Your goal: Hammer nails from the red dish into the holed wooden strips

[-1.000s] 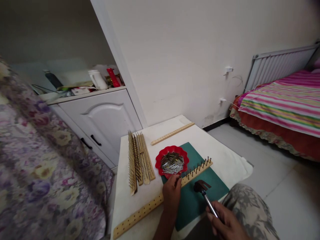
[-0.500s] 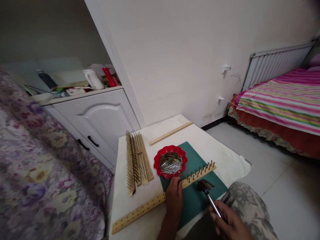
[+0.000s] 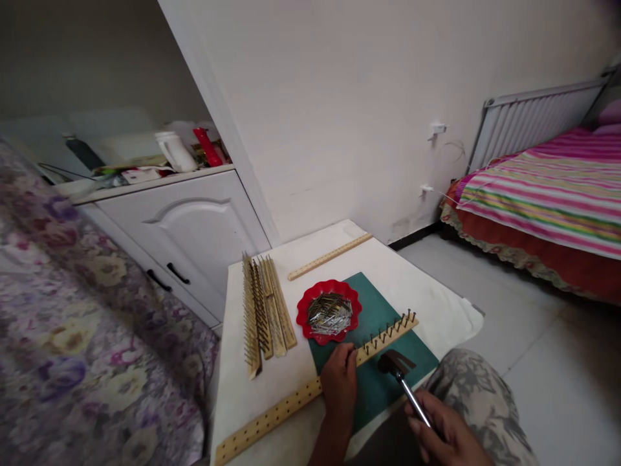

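My right hand [image 3: 439, 430] grips the metal shaft of a claw hammer [image 3: 408, 393], its dark head held low beside a long wooden strip [image 3: 272, 415]. Two rows of holes run along this strip, and several nails [image 3: 388, 330] stand upright in its far right part. Pinched closed, my left hand [image 3: 339, 378] rests over the strip's middle, just left of those nails; whatever is between its fingertips is hidden. Beneath lies a green mat [image 3: 376, 398]. A red scalloped bowl [image 3: 301, 304] full of loose nails [image 3: 330, 314] sits just beyond the left hand.
Several wooden strips [image 3: 257, 317], some bristling with nails, lie side by side on the white table [image 3: 272, 388]. Another drilled strip [image 3: 330, 256] lies near the back edge. A white cabinet [image 3: 194, 239] and floral curtain [image 3: 111, 362] stand left; a bed [image 3: 543, 188] is at right.
The hammer head has shifted slightly left and toward the strip. My left hand stays at the same place on the strip. The whole view has moved a little.
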Motion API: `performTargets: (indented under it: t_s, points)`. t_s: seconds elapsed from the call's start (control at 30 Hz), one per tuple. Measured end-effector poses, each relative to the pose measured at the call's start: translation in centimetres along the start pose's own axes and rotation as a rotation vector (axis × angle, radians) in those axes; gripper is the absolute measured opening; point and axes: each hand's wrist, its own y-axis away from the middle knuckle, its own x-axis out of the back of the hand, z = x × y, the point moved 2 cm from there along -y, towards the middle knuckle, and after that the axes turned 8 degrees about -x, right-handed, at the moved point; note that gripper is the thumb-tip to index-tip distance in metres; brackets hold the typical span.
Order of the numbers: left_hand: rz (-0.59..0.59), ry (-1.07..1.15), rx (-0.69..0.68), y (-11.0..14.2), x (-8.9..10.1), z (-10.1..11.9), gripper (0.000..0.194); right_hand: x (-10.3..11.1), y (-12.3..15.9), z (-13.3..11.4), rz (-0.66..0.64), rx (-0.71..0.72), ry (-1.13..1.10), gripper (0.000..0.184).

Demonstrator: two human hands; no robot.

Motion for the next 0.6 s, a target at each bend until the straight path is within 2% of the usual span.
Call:
performTargets:
  t_s: [0.2, 0.43, 0.5, 0.6]
  points:
    - [-0.019, -0.028, -0.002, 0.0, -0.1, -0.1, 0.021, -0.1, 0.1, -0.3, 0.021, 0.026, 0.056, 0.032]
    - [-0.027, -0.035, 0.023, 0.0, -0.1, 0.0, 0.021, -1.1, -0.4, -3.8, -0.017, 0.005, 0.066, 0.034]
    - [-0.032, -0.028, 0.026, 0.0, 0.0, 0.1, 0.021, -1.6, -1.1, -4.4, -0.036, 0.034, 0.100, 0.033]
    - [-0.033, -0.026, 0.030, 0.0, 0.1, 0.2, 0.021, -2.0, -2.3, -4.3, 0.001, 0.136, 0.205, 0.030]
